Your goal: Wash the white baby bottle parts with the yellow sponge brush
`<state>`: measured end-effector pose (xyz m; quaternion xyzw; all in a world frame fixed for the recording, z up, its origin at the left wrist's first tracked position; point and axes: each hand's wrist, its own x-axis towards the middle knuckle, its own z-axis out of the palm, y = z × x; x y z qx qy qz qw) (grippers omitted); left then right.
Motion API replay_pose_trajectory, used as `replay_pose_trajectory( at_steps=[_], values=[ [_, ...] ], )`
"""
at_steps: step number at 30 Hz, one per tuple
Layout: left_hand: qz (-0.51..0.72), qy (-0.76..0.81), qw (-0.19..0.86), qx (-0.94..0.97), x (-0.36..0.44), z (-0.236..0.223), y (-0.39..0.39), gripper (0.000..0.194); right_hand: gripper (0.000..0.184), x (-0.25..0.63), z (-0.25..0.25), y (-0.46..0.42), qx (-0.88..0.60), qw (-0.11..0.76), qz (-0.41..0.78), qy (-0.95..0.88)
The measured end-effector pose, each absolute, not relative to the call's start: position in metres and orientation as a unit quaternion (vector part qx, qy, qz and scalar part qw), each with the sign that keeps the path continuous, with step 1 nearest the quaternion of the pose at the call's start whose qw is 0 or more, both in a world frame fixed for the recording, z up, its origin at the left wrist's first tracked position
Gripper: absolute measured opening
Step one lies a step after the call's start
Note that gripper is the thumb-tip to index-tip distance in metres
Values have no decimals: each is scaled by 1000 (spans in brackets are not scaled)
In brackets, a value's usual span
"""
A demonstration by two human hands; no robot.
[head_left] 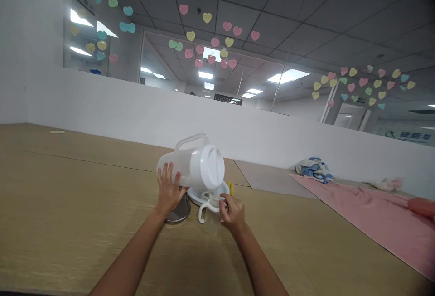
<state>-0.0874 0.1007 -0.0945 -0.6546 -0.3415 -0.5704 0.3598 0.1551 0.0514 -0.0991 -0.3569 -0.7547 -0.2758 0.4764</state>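
In the head view, the left forearm slants up from the bottom edge, and the left hand [169, 191] is raised against a translucent pitcher [180, 164]. Its fingers are spread over the pitcher's side, thumb underneath; that grip has hold of the pitcher, bearing it tipped nearly flat, handle uppermost, its white lid [212, 167] facing right. Below that hand a dark grey item [179, 213] sits on the tabletop [84, 223], partly covered, so I can't tell quite what it is. Next comes a white dish [195, 196], largely blocked by the pitcher and a small clear cup with white handles [212, 222], which stands under the lid end. On the right, the right forearm leans inward and the right hand [234, 212] has its grip closed on the cup's near right side, fingers curled; the handle there is hidden. Behind it pokes something yellow [231, 188], mostly out of sight.
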Motion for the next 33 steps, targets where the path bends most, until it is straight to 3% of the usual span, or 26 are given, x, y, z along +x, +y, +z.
replay_pose_trajectory(
  at_steps=[33],
  values=[
    [-552, -305, 409, -660, -82, -98, 100, 82, 13, 152, -94, 50, -312, 497, -314, -746]
  ],
)
